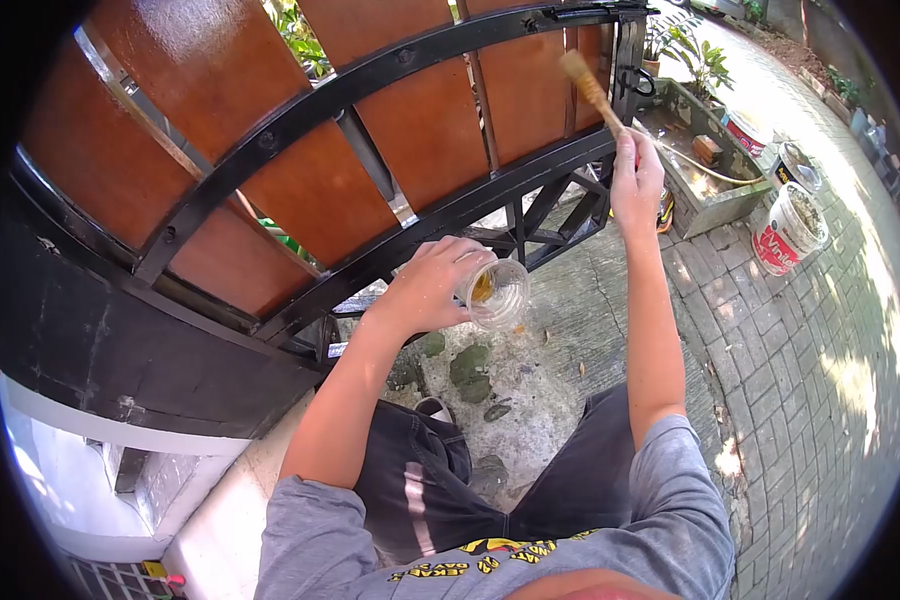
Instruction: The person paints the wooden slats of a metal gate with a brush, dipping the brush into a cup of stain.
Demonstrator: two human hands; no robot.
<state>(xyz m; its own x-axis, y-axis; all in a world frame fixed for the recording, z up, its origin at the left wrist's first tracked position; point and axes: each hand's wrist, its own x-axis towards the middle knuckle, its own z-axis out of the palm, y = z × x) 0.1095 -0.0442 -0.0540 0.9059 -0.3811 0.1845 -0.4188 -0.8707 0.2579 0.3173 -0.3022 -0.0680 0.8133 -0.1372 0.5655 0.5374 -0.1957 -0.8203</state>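
My left hand [425,287] is wrapped round a clear plastic cup [507,295], tilted so its mouth shows, with a little amber liquid inside. My right hand [635,182] is raised and closed on the handle of a paintbrush [592,90]. The brush points up and left, and its tan bristles overlap the right-hand boards in this view. In front of me stands a gate with glossy reddish-brown wooden boards [420,125] in a black metal frame [335,97]. The cup is below the frame's lower rail.
A concrete trough [705,205] with a hose [705,170] stands to the right. Beside it are several paint buckets, including a red-and-white one [790,230]. Brick paving [770,400] runs along the right. A black-and-white wall [160,370] is at the left.
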